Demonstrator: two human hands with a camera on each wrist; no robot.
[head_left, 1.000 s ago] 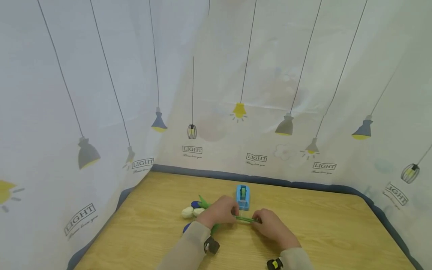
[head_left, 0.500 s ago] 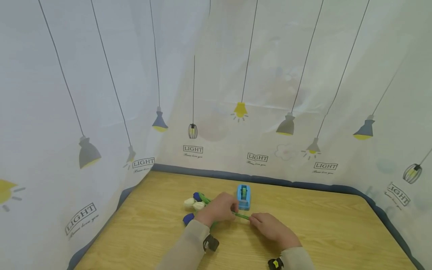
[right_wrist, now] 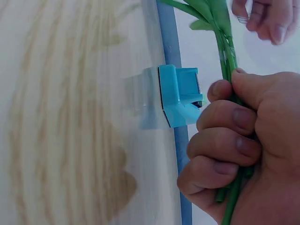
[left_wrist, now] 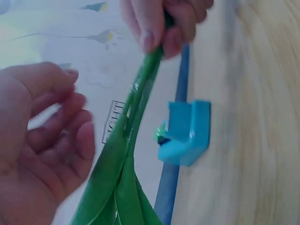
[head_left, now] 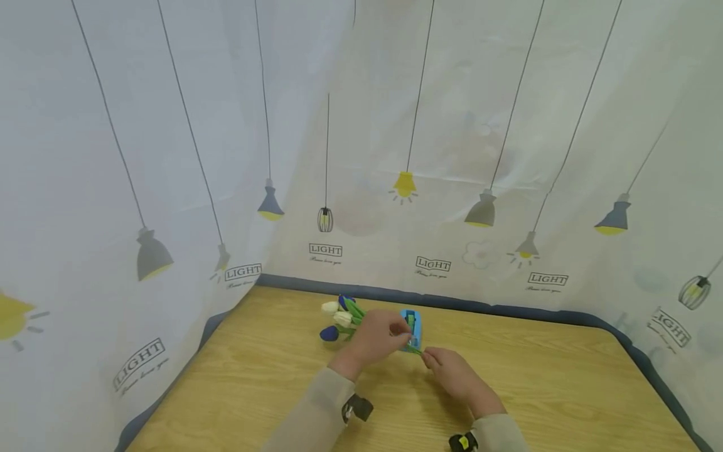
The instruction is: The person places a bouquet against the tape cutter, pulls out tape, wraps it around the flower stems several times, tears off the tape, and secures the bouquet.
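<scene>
My right hand (right_wrist: 276, 122) grips the green stems of a bunch of artificial tulips, its fingers curled round them, with the cut ends showing below the fist. The white tulip heads (head_left: 342, 318) and blue tulip heads (head_left: 329, 333) point left in the head view. Shiny clear tape (left_wrist: 136, 87) shows on the stems (left_wrist: 146, 75) above the leaves. Beside the bunch, my left hand (left_wrist: 47, 136) hangs with loosely bent fingers, apart from the stems in the left wrist view. Behind the hands stands a light-blue tape dispenser (head_left: 417, 326), partly covered by the left hand in the head view.
The wooden table (head_left: 565, 383) has a dark blue border (head_left: 491, 307) along its back and sides. White sheets printed with lamps (head_left: 361, 125) hang round it. A black wrist camera (head_left: 358, 408) sits on the left wrist, another wrist camera (head_left: 463, 442) on the right.
The tulips have risen and shifted back and right. My left hand has come off the stems and its fingers have loosened. My right hand has kept its grip near the stem ends.
</scene>
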